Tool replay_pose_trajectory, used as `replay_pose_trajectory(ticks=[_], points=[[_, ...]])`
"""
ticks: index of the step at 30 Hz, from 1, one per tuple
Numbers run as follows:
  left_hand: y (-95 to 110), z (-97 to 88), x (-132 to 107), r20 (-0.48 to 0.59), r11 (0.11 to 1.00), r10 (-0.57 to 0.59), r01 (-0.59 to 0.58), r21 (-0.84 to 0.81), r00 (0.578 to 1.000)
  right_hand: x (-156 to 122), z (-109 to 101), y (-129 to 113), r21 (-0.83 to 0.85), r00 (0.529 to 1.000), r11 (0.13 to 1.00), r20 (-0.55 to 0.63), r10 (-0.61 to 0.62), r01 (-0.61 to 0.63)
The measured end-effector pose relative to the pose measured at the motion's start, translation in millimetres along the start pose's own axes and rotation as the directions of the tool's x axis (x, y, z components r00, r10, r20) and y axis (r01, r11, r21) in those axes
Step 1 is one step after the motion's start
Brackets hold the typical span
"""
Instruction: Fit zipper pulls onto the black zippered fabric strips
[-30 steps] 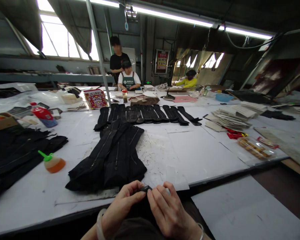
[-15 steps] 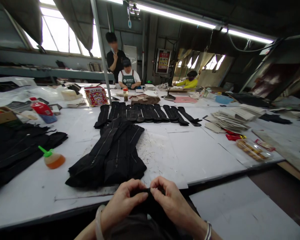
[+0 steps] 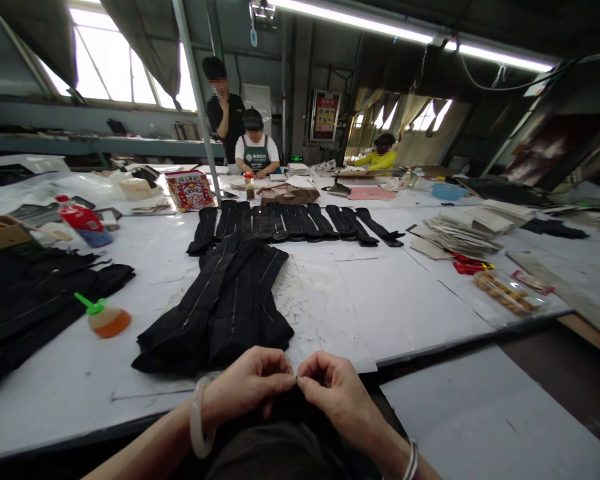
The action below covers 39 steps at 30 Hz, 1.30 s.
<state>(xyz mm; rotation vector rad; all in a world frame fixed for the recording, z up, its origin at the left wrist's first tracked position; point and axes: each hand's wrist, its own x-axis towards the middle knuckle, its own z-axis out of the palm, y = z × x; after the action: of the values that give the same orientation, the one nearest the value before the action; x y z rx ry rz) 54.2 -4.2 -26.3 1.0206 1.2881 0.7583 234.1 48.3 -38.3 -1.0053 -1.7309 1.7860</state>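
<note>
My left hand (image 3: 253,383) and my right hand (image 3: 337,393) meet at the table's front edge, thumbs and forefingers pinched together tip to tip. Between and below the fingertips hangs a black fabric piece (image 3: 300,405), dark against my dark clothing, so its outline is hard to make out. Just beyond my left hand lies a pile of black zippered fabric pieces (image 3: 225,307), stacked lengthwise with metal zips showing. Behind that pile, a row of black strips (image 3: 285,222) lies side by side across the table.
More black fabric (image 3: 25,293) lies at left, near a squeeze bottle (image 3: 109,320) of orange liquid and a red bottle (image 3: 83,221). At right are stacked grey cards (image 3: 457,233), red-handled scissors (image 3: 470,265) and a clear food pack (image 3: 507,293). Several people work or stand beyond the table.
My left hand has turned and its forearm lies lower and flatter. My fingertips have come together, and less of the black fabric shows above and between them.
</note>
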Motion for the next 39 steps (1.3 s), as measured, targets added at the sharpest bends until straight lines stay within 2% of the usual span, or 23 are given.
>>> replay_pose_trajectory(ticks=[5, 7, 12, 15, 19, 25, 29, 32, 35, 37, 39], points=[[-3.7, 0.0, 1.2, -0.004, 0.99, -0.037, 0.036, -0.139, 0.999, 2.7, 0.2, 7.3, 0.263, 0.998, 0.964, -0.052, 0.04, -0.025], [-6.2, -0.7, 0.9, -0.026, 0.984, -0.029, 0.024, -0.178, 0.999, 1.1, -1.8, 10.8, 0.277, 0.998, 0.96, -0.046, 0.037, -0.023], [-9.8, -0.6, 0.7, -0.066, 0.979, -0.018, 0.004, -0.202, 0.998, -6.3, -0.1, 20.1, 0.035, 1.0, 0.999, 0.002, -0.007, 0.007], [-9.8, 3.1, 0.5, -0.065, 0.978, -0.009, -0.005, -0.208, 0.998, -8.1, 7.4, 20.8, -0.064, 0.997, 0.995, -0.034, -0.076, 0.073], [-11.8, 9.4, -0.8, -0.085, 0.978, 0.002, -0.02, -0.207, 0.996, -7.5, 15.1, 18.1, -0.123, 0.986, 0.982, -0.068, -0.15, 0.14], [-26.4, 16.5, 3.8, -0.11, 0.981, 0.036, -0.056, -0.187, 0.993, -2.8, 17.2, 25.5, -0.217, 0.98, 0.963, -0.081, -0.181, 0.16], [-33.8, 21.5, 10.5, -0.138, 0.98, 0.044, -0.07, -0.188, 0.989, 1.9, 14.4, 31.5, -0.174, 0.992, 0.979, -0.05, -0.114, 0.103], [-28.9, 16.7, 9.5, -0.204, 0.985, 0.04, -0.073, -0.158, 0.978, -0.9, 4.6, 30.8, -0.138, 0.997, 0.987, 0.01, -0.082, 0.083], [-21.8, -2.0, 0.1, -0.377, 0.985, 0.052, -0.111, -0.134, 0.925, -9.6, -11.1, 30.5, -0.378, 0.996, 0.921, 0.048, -0.08, 0.092], [-21.3, -20.4, -11.1, -0.525, 0.97, 0.049, -0.166, -0.178, 0.85, -14.8, -21.7, 32.2, -0.624, 0.997, 0.778, 0.036, -0.065, 0.073], [-24.7, -39.5, -25.6, -0.646, 0.952, 0.009, -0.204, -0.228, 0.763, -17.1, -30.2, 34.0, -0.782, 0.997, 0.621, 0.009, -0.072, 0.052]])
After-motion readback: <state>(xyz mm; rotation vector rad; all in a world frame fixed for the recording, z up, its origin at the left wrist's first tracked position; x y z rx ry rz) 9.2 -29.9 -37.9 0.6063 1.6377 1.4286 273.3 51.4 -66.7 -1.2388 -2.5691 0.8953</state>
